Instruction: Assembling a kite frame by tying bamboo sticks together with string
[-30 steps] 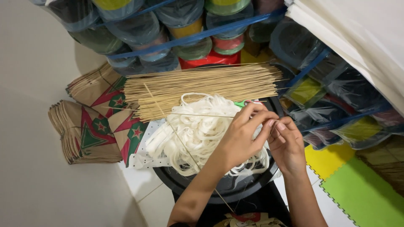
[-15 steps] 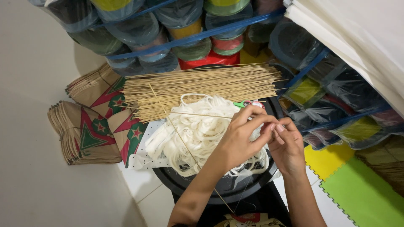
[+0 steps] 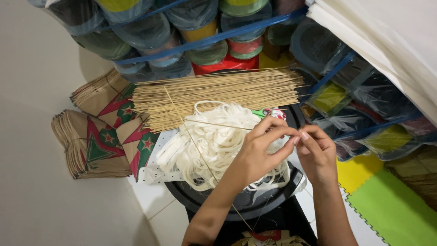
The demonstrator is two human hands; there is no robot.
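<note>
My left hand (image 3: 261,150) and my right hand (image 3: 316,152) meet fingertip to fingertip over a heap of white string loops (image 3: 214,143). The left hand pinches a thin bamboo stick (image 3: 200,150) that runs diagonally from upper left down past my wrist. A second thin stick (image 3: 218,125) lies nearly level and ends at the left fingers. The right fingers pinch something small at the same spot; it is too small to make out. The string heap rests on a round black tray (image 3: 255,205).
A wide bundle of bamboo sticks (image 3: 218,93) lies behind the string. Stacks of folded brown paper kites with red and green stars (image 3: 98,136) sit at left. Spools wrapped in plastic (image 3: 182,32) line the back. Yellow and green foam mats (image 3: 387,205) lie at right.
The diagonal stick's far end has shifted slightly to the right. Both hands stay together in the same place.
</note>
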